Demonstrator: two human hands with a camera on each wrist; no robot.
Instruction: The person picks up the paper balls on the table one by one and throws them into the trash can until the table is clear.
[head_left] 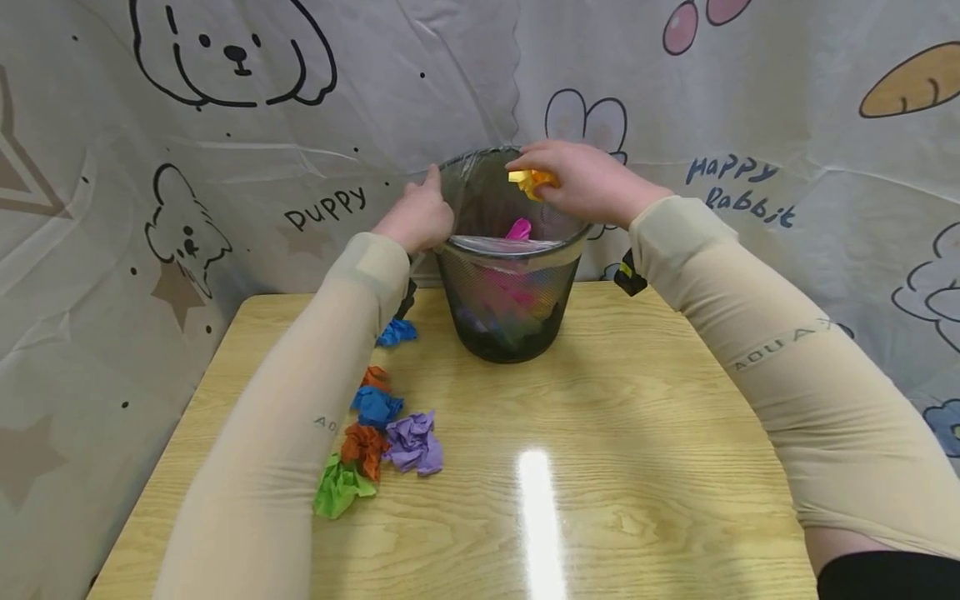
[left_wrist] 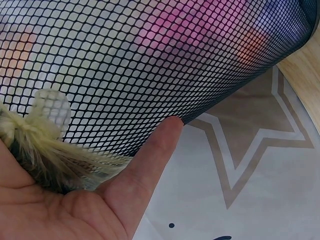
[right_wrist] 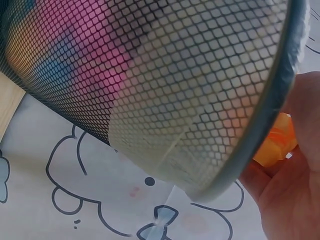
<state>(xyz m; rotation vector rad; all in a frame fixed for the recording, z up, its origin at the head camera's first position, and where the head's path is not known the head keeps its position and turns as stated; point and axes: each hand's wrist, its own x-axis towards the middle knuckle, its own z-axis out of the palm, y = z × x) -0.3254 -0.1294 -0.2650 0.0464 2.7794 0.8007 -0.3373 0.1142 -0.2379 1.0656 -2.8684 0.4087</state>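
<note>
A black mesh wastebasket (head_left: 501, 321) lined with a clear plastic bag stands at the table's back edge. My left hand (head_left: 418, 213) grips its left rim, one finger pointing up; in the left wrist view the thumb (left_wrist: 159, 150) lies along the mesh beside the gathered bag (left_wrist: 47, 142). Over the basket's right rim, my right hand (head_left: 592, 182) pinches a crumpled yellow-orange paper ball (head_left: 534, 183). That same paper (right_wrist: 276, 142) shows between the fingers in the right wrist view. Inside the basket lies pink paper (head_left: 519, 229) among other coloured pieces seen through the mesh.
On the left of the wooden table (head_left: 622, 467) lie several crumpled papers: purple (head_left: 415, 443), green (head_left: 341, 487), orange-red (head_left: 365, 450) and blue (head_left: 377, 406). Another blue one (head_left: 397, 332) is farther back, near my left forearm. A printed curtain (head_left: 450, 75) hangs right behind the basket.
</note>
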